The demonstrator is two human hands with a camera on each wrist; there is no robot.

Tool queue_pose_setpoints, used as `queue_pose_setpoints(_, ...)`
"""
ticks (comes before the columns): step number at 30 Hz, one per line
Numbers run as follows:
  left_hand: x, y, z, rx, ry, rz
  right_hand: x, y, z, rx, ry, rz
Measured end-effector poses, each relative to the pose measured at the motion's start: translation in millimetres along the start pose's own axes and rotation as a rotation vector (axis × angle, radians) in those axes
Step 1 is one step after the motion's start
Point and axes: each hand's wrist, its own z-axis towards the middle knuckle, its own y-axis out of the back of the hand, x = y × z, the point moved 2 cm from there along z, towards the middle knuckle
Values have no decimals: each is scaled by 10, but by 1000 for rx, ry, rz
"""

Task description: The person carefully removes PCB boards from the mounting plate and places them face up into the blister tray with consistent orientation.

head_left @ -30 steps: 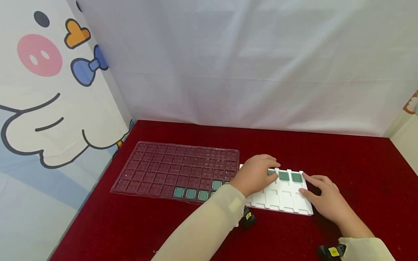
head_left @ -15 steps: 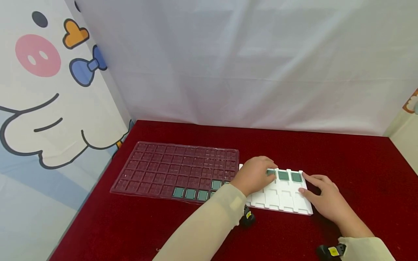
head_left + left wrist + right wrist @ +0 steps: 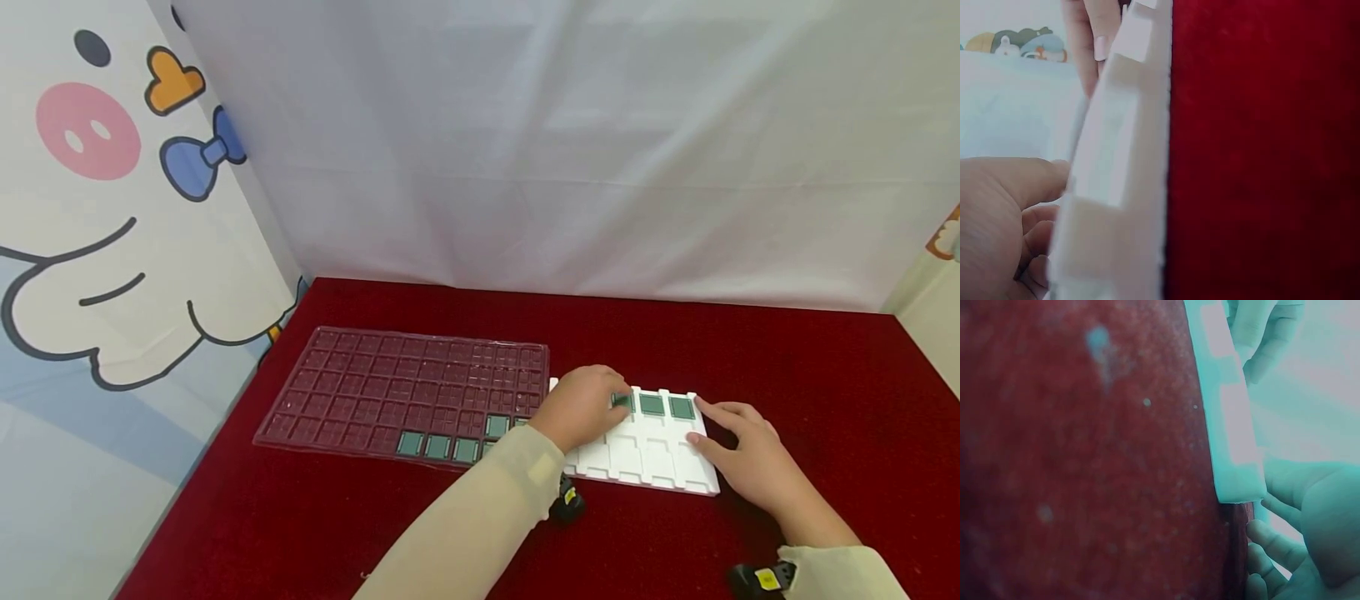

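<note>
Barely anything moves across the last second: the left hand (image 3: 581, 408) stays curled over the far left end of the white tray (image 3: 652, 471), its fingertips still on a green chip (image 3: 622, 401) being seated in the far row, only drawn in a shade toward the palm, so the chip looks nearly settled beside the two chips (image 3: 667, 407) already lying there. The right hand (image 3: 738, 454) keeps its place at the tray's right edge, fingers relaxed and spread, touching the rim to steady it and gripping nothing. More chips (image 3: 438, 446) wait in the near row of the clear tray (image 3: 360, 379) on the red cloth (image 3: 787, 358).
</note>
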Motion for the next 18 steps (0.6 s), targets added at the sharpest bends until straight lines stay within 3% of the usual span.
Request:
queue_pose_setpoints(9,19,-30,14,-6,-9,7,5,-3,-3,-2,-2,0)
queue_pose_setpoints(18,27,-65,34,-18,3,-46,7,11,-11,1,-11,-1)
